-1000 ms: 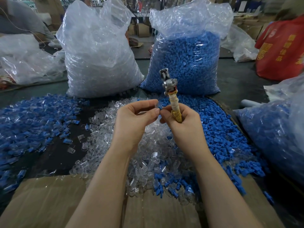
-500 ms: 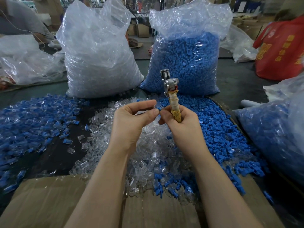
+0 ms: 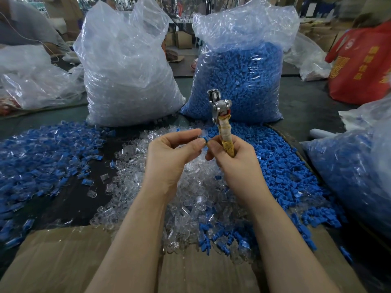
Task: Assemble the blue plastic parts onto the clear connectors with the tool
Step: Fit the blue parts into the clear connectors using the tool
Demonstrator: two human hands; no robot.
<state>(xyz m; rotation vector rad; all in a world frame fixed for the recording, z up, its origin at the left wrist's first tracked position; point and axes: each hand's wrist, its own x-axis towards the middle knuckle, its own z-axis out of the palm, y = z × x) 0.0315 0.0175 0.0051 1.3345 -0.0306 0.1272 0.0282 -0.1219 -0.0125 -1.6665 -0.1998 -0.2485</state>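
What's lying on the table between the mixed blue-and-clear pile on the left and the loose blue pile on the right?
In the head view, a heap of clear connectors fills that stretch, between the mixed pile and the loose blue parts.

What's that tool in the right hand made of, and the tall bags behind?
Tool: the head looks like polished steel, shiny and silvery; the handle seems wrapped in yellowish tape or cloth, matte and worn. Bags: thin clear plastic film, crinkled and glossy, contents showing through.
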